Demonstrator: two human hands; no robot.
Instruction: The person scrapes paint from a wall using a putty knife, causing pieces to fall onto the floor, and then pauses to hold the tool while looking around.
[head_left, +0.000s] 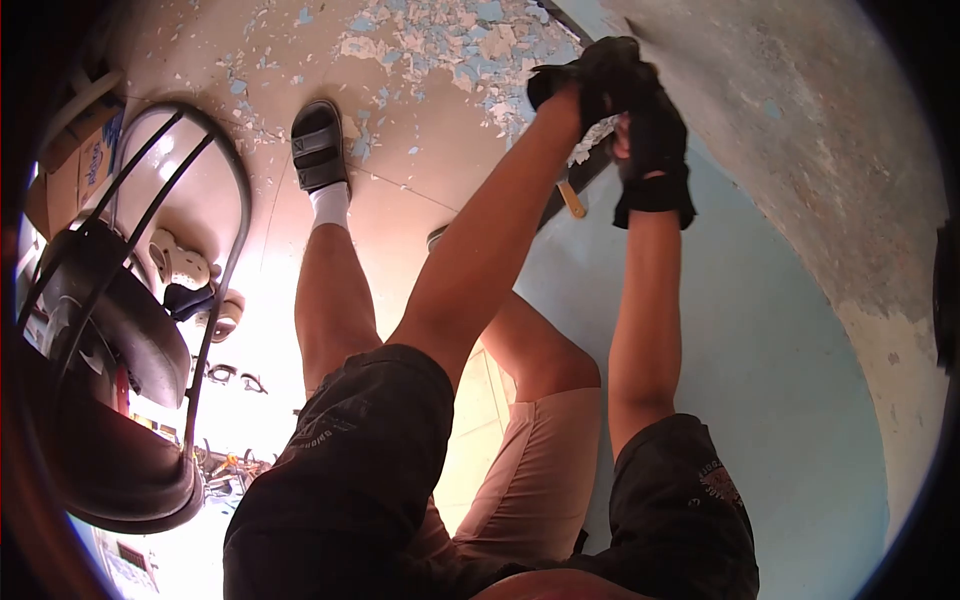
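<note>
Both hands wear black gloves and are close together near the wall's lower edge at the top right. My left hand (598,82) is closed, its fingers wrapped round something hidden by the glove. Just below and to the right, my right hand (652,140) is curled too, with bare fingertips showing at its inner side; what it grips is hidden. Beside them the wall (800,130) is bare and grey, while blue paint (740,330) covers its nearer part. A small yellowish handle (572,199) shows below my hands; whether either hand touches it is unclear.
Paint flakes (470,50) litter the tiled floor (240,60). A foot in a black sandal (318,145) and white sock stands left of centre. A black-framed chair (130,340), a cardboard box (85,165) and pale clogs (180,260) are at the left.
</note>
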